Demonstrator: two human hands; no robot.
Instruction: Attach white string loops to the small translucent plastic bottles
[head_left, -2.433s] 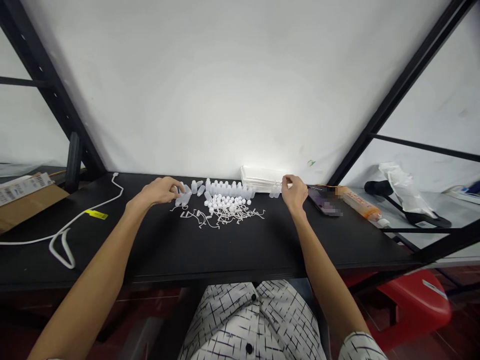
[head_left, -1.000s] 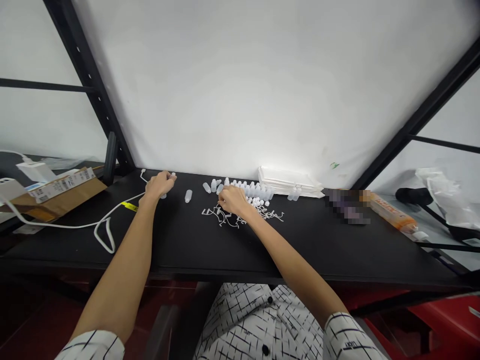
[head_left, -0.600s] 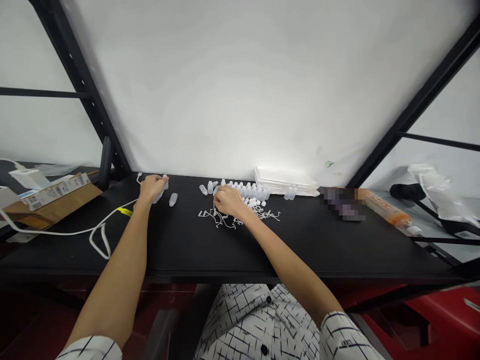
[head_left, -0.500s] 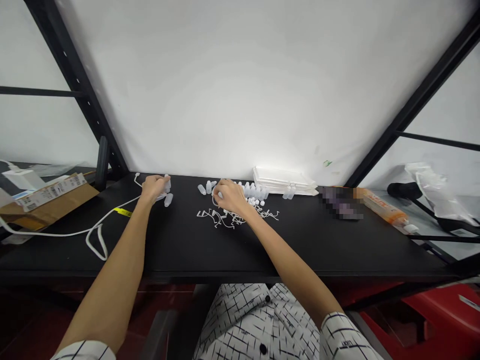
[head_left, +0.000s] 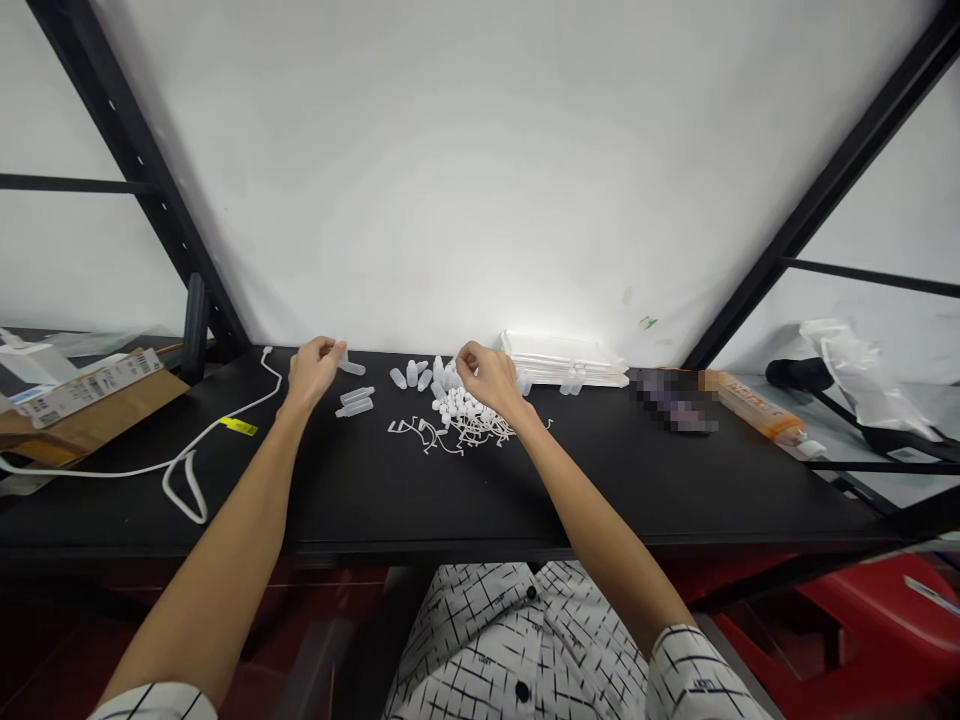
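At the left of the black table, my left hand [head_left: 313, 368] has its thumb and forefinger pinched on a small translucent plastic bottle [head_left: 343, 356]. Another small bottle [head_left: 353, 369] lies by its fingertips, and a pair of bottles [head_left: 355, 402] lies side by side a little nearer me. My right hand [head_left: 487, 375] is over a cluster of such bottles [head_left: 420, 375], fingers curled and closed; whatever they hold, if anything, is hidden. Below that hand lies a pile of small white caps [head_left: 457, 408] and thin bent white strips [head_left: 480, 430].
A stack of white flat packets [head_left: 562, 350] stands against the wall, with a few bottles [head_left: 572, 381] before it. Rightward lie a blurred purple item [head_left: 675, 400] and an orange-labelled tube [head_left: 757, 410]. At left are a white cable [head_left: 187, 470] and a cardboard box [head_left: 105, 410].
My left hand has shifted slightly right and up, and bottles now lie flat beside it. My right hand has moved right across the bottle cluster, uncovering more caps and strips.
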